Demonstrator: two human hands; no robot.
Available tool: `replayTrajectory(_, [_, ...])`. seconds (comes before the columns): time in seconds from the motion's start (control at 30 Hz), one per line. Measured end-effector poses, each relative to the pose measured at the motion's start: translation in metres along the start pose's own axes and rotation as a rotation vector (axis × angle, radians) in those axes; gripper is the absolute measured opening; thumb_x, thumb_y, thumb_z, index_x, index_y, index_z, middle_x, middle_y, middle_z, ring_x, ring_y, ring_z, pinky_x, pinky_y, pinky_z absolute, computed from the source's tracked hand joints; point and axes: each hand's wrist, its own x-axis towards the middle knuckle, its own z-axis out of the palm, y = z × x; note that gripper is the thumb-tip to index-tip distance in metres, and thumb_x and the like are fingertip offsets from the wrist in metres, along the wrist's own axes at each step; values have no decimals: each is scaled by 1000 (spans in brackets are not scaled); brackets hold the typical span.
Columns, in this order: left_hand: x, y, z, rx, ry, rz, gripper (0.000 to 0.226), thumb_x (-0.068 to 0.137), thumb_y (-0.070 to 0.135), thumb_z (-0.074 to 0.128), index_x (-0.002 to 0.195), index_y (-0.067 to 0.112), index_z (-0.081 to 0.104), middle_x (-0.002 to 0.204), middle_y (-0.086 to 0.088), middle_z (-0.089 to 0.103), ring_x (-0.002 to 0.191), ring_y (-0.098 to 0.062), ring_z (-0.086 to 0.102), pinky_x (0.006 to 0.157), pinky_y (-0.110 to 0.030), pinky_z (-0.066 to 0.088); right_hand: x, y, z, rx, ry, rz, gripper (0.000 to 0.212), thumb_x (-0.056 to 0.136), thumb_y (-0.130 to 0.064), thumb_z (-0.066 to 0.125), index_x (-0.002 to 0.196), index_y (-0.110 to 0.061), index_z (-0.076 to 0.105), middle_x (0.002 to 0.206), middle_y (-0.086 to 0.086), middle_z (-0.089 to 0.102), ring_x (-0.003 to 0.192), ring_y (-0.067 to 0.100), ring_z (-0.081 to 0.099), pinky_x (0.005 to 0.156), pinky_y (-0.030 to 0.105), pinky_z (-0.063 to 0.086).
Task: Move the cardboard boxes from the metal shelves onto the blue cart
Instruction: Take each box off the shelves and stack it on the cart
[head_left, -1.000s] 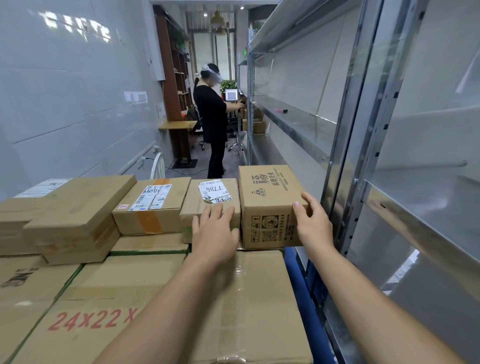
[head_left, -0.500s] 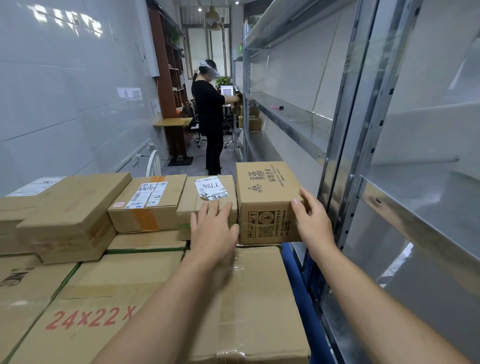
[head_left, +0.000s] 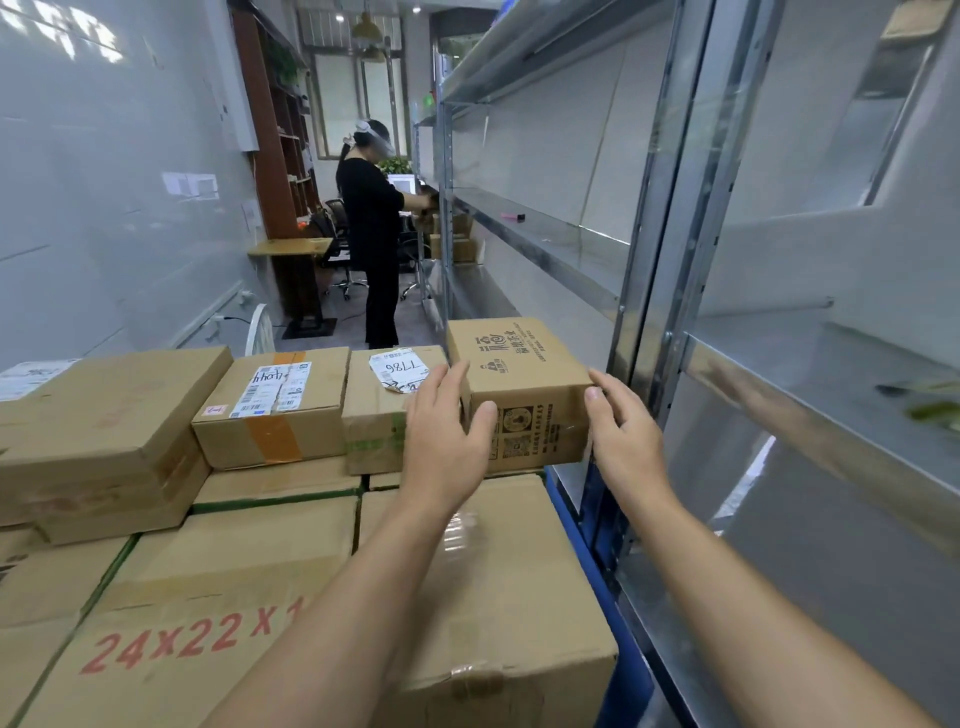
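Box: a small printed cardboard box (head_left: 519, 395) stood upright at the right end of the top row of the stack, its near face printed with codes and symbols.
Where it sat: on the large taped carton (head_left: 493, 582) beneath, touching the labelled box (head_left: 389, 410) on its left and just beside the upright of the metal shelves (head_left: 660, 260).
Left hand: the left hand (head_left: 447, 436) lay against the box's left near corner, fingers spread over the top edge and thumb on the near face; an open, flat grip, pressing rather than closing round anything.
Right hand: the right hand (head_left: 623, 431) cupped the right near corner, thumb on the top edge and fingers down the side; also open, steadying the box.
Cart: only a blue edge of the cart (head_left: 587, 551) showed beside the stack, which covered the rest.
Shelves: the shelf levels in view were bare apart from a small pink object far along one.
Stage: my judgement was that the box was being squared up in its place, with placing nearly done.
Handling: it looked stiff and boxy, probably light given its size, though the weight could not be read from the view.
Where to hold: the two opposite side walls, palms flat, low enough to keep it from tipping.
Risk: it sat at the stack's right edge, so a push to the right might slide it off toward the shelves.
Background: another person (head_left: 371, 244) stood far down the aisle, well apart.
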Motion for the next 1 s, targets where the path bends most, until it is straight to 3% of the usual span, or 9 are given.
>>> replayTrajectory(0.1, [-9,1,-10,-85,-36,44,54,97,33,54,148,25,40,153,3,39,143,-12,28,119,-41,25,-21,-10,1,-4,48,-21,33,102,-32,49,135,-34,58,134,-19,55,124,-1,48,109,31,39])
replayTrajectory(0.33, [-40,0,-48,-190,-176,85,53,95,32,56,146,24,45,147,5,45,136,-12,38,115,-40,31,-84,-35,6,-72,195,-28,39,98,-37,52,138,-35,54,139,-15,54,130,4,48,112,40,40])
replayTrajectory(0.63, [-105,8,-94,-251,-405,208,53,99,31,55,149,25,40,151,8,41,138,-4,33,118,-31,28,-196,-70,-9,-190,344,33,40,101,-29,52,142,-33,50,141,-17,47,129,1,42,105,26,36])
replayTrajectory(0.8, [-140,25,-93,-333,-493,235,52,99,30,55,149,26,41,151,10,41,139,-3,33,118,-31,27,-247,-82,-28,-295,396,13,40,100,-27,55,140,-29,53,142,-15,50,131,-2,42,110,24,33])
replayTrajectory(1.0, [-198,61,-80,-407,-633,290,51,98,33,54,148,30,41,150,11,42,139,-5,34,118,-36,30,-321,-90,-77,-374,522,71,39,99,-29,57,138,-28,56,143,-11,52,134,2,44,114,32,34])
